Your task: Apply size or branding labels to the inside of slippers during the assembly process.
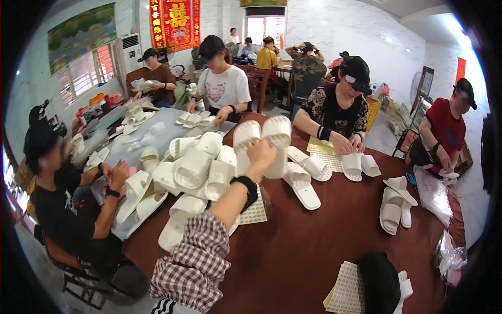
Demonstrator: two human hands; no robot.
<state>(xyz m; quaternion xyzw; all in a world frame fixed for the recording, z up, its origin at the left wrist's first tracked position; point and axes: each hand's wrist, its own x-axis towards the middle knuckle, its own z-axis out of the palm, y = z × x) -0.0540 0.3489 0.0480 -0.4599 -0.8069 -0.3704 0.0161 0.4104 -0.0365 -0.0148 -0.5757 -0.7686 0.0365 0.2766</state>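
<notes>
My left hand (261, 158), in a checked sleeve with a black wristband, reaches forward over the table. Its fingers are closed on a pair of white slippers (277, 132), held side by side and raised above the table top. Just left of the hand lies a heap of white slippers (192, 168), some stacked on others. More white slippers (303, 191) rest to the right of it. Beneath my wrist, a sheet of small labels (254, 214) is partly covered. My right hand does not show.
On the brown table (314, 246), a slipper pair (392, 212) lies at right. Label sheets (346, 288) sit near front, beside a dark rounded thing (379, 282) I cannot make out. A co-worker's hands (348, 144) handle slippers opposite. Another person (65, 199) sits at left. Clear plastic (434, 196) lies far right.
</notes>
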